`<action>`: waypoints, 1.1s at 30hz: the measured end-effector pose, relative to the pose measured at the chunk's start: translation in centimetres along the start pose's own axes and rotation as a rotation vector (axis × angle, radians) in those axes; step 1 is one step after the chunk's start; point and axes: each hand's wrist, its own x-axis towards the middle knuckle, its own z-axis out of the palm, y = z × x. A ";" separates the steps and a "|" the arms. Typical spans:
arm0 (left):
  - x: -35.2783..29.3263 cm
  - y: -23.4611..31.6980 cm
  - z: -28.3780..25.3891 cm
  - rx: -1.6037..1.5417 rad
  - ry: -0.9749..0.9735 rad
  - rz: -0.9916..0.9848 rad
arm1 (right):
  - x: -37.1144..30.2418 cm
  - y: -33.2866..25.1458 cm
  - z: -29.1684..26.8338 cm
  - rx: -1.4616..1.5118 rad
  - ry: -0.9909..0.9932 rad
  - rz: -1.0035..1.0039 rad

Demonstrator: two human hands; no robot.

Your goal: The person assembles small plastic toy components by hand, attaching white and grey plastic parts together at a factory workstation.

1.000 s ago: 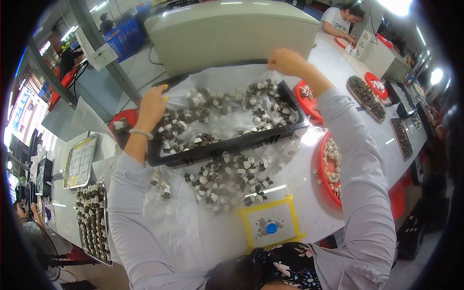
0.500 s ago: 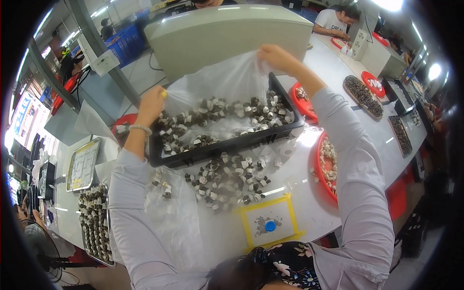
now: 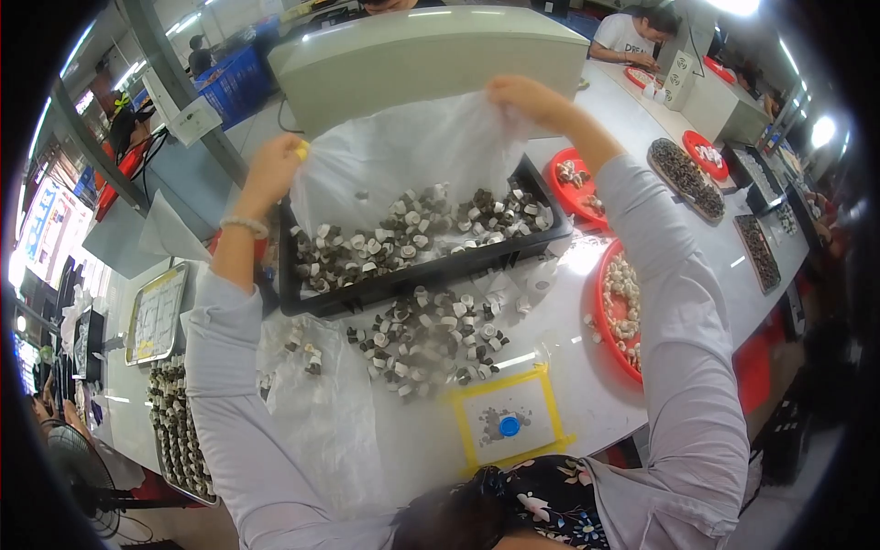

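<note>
My left hand (image 3: pixel 274 169) is closed on one far corner of a translucent plastic sheet (image 3: pixel 394 147), with yellow showing at the fingertips. My right hand (image 3: pixel 521 97), slightly blurred, grips the sheet's other far corner. Stretched between both hands, the sheet rises above a black rectangular tray (image 3: pixel 431 260). Many small black-and-white parts (image 3: pixel 399 238) lie heaped in the tray below the lifted sheet. More of the same parts (image 3: pixel 431 335) are strewn over the white table just in front of the tray.
Red round trays (image 3: pixel 600 307) of pale pieces stand at my right. A yellow-taped square (image 3: pixel 463 417) with a blue cap (image 3: pixel 510 427) lies near me. At left are a metal tray (image 3: pixel 158 312) and rows of parts (image 3: pixel 176 422). A pale partition (image 3: pixel 431 64) stands behind; a co-worker (image 3: pixel 632 41) sits beyond.
Both hands have risen a little, pulling the sheet higher. Parts in the tray have slid and bunched toward its middle and near side.
</note>
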 end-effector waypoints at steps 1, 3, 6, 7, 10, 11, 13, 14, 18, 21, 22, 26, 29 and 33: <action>-0.1 -1.0 0.3 -0.061 -0.058 0.010 | 0.3 1.3 0.3 0.000 0.003 0.002; -0.2 -2.4 1.9 -0.123 -0.119 0.021 | 1.0 4.0 1.4 -0.106 0.041 0.053; -1.3 -3.1 3.5 -0.095 -0.182 0.082 | 1.1 5.9 4.1 -0.339 -0.098 -0.024; -2.1 -2.8 4.1 -0.021 -0.220 0.071 | 0.4 5.2 5.1 -0.335 -0.099 -0.025; -3.6 0.0 4.2 0.315 -0.398 0.080 | -1.0 4.1 6.4 -0.889 -0.298 0.127; -3.6 0.8 4.1 0.581 -0.530 0.095 | -1.1 4.3 6.5 -1.006 -0.376 0.167; -3.5 -1.3 4.5 0.623 -0.468 0.109 | -0.9 4.6 7.1 -1.151 -0.376 0.108; -3.2 -2.6 4.6 0.660 -0.411 0.124 | -0.5 4.6 7.2 -1.151 -0.373 0.102; -2.1 -2.7 4.0 0.536 -0.274 0.079 | -0.1 3.5 6.2 -1.121 -0.218 0.102; -1.1 -3.1 3.5 0.498 -0.162 0.168 | 0.0 3.3 4.9 -1.031 -0.153 0.090; -0.5 -3.3 3.2 0.448 -0.224 0.078 | 0.2 3.3 4.6 -0.983 -0.105 0.055; 0.5 -3.9 2.4 0.343 -0.237 -0.032 | 1.0 2.2 3.6 -0.945 -0.114 0.064; 0.8 -1.2 1.6 0.356 -0.257 -0.008 | 1.5 1.7 2.4 -0.938 -0.102 0.047; 1.1 0.9 -0.2 0.270 -0.276 -0.108 | 1.6 0.4 1.5 -0.959 -0.098 0.001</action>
